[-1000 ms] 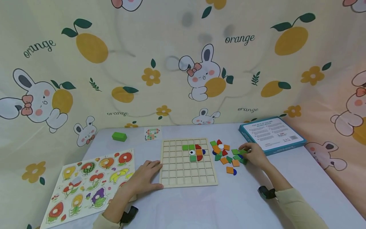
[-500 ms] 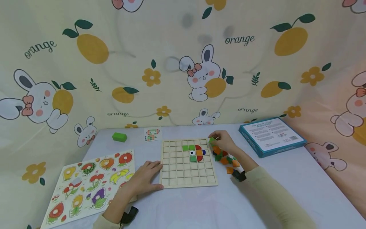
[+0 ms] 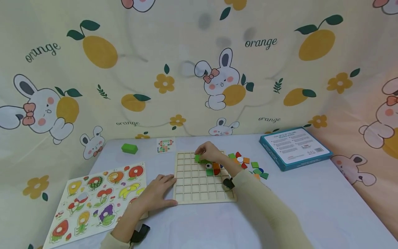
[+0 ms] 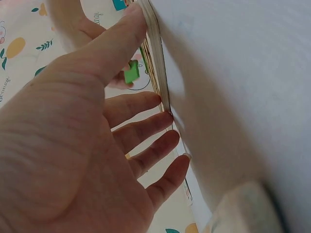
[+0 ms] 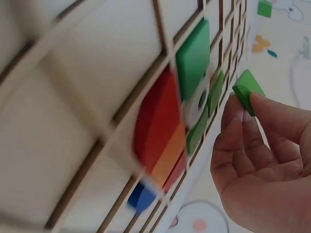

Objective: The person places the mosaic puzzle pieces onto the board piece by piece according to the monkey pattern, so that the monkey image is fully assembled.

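My right hand (image 3: 212, 152) pinches a light green square tile (image 5: 247, 91) between thumb and fingertips, over the upper part of a wooden grid board (image 3: 193, 191). In the right wrist view, green tiles (image 5: 193, 57), red pieces (image 5: 159, 114), an orange tile (image 5: 168, 158), a white eye piece (image 5: 198, 103) and a blue half-round piece (image 5: 142, 195) sit in the board's cells. Some of these are covered by my hand in the head view. My left hand (image 3: 158, 192) rests against the board's left side with fingers spread, fingertips and thumb (image 4: 124, 41) right at the edge.
Loose coloured pieces (image 3: 255, 165) lie right of the board, partly behind my right arm. Beyond them is a blue box (image 3: 298, 147). A small pattern card (image 3: 165, 145) and a green block (image 3: 129, 148) lie at the back; a fruit puzzle board (image 3: 90, 202) lies left.
My right hand picked a green tile from the loose pieces' right side and carried it left, past the pile, to above the board. The left hand stayed at the board's edge.
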### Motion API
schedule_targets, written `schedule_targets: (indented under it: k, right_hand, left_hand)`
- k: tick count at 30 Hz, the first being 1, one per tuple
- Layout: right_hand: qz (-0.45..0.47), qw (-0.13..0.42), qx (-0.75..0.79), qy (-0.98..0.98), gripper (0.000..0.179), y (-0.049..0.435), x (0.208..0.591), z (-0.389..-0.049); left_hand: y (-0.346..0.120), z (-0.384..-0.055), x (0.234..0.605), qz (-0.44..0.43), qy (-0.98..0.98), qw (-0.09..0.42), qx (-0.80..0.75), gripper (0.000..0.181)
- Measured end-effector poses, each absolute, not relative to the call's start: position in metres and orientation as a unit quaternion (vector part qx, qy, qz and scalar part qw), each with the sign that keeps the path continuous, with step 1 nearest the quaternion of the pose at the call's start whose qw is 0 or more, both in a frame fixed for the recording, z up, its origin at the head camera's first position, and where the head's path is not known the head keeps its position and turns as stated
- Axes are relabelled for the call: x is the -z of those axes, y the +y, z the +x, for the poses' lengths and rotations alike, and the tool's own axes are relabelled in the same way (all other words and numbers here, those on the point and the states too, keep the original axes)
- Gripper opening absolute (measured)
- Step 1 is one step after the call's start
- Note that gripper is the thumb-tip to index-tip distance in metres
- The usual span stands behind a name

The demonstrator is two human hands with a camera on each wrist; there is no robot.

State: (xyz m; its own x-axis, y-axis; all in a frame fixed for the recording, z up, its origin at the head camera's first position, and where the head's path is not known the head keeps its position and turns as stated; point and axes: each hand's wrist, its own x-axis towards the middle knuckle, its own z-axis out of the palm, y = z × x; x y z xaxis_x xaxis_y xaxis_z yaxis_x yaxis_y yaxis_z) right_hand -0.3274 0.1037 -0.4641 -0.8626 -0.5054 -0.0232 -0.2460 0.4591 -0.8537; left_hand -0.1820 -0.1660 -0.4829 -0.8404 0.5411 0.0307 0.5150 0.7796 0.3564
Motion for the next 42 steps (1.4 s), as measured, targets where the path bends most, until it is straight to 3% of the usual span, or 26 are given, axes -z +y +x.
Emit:
schedule_targets:
  k: [8, 29, 36, 42]
  right_hand:
    - [-0.192, 0.129, 0.433, 0.871, 0.015, 0.081, 0.464, -0.327]
    - [-0.189, 0.117, 0.369, 0.903, 0.003, 0.087, 0.469, -0.324]
    - [-0.196, 0.067, 0.406, 0.890, 0.012, 0.129, 0.456, -0.329]
    - [-0.157, 0.070, 0.371, 0.913, 0.020, 0.195, 0.445, -0.330]
  left_hand:
    - [-0.167, -0.182, 0.482, 0.290, 0.940, 0.030, -0.178, 0.082]
    - [-0.166, -0.182, 0.484, 0.277, 0.944, 0.040, -0.173, 0.083]
    - [-0.168, -0.181, 0.483, 0.282, 0.943, 0.031, -0.175, 0.083]
    - [-0.168, -0.183, 0.486, 0.284, 0.943, 0.033, -0.172, 0.084]
